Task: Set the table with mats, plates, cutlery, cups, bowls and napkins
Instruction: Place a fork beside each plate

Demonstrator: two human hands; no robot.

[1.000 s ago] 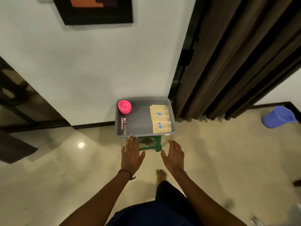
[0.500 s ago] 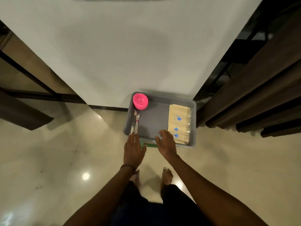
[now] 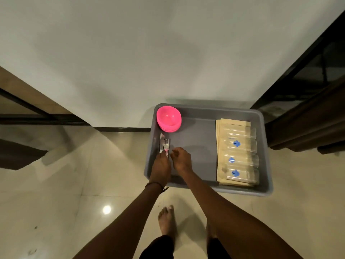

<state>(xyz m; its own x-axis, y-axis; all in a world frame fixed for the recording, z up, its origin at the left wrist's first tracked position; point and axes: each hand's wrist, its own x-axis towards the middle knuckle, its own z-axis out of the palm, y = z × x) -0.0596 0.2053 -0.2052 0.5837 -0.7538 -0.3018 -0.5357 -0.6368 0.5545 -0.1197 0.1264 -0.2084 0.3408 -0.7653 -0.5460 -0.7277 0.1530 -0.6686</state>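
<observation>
A grey plastic bin (image 3: 265, 152) holds the table things. Stacked pink bowls (image 3: 169, 118) sit in its far left corner. Below them lie a knife (image 3: 161, 143) and a fork (image 3: 166, 146) side by side. My left hand (image 3: 161, 166) is down on their handles with its fingers curled over them, hiding the handle ends. My right hand (image 3: 182, 159) hovers just right of the fork, fingers loosely curled, holding nothing. Beige mats (image 3: 222, 156) lie at the bin's right side with several clear cups (image 3: 240, 159) lying on them.
The bin stands against a white wall (image 3: 149, 53) on a glossy tiled floor (image 3: 56, 202). Dark curtains and a dark door frame (image 3: 308, 118) are at the right. My bare feet (image 3: 167, 223) are just in front of the bin.
I have stepped closer and the bin now fills more of the view. Both hands moved from the bin's near rim into it; the left one closed on the cutlery handles, the right shifted left towards the fork.
</observation>
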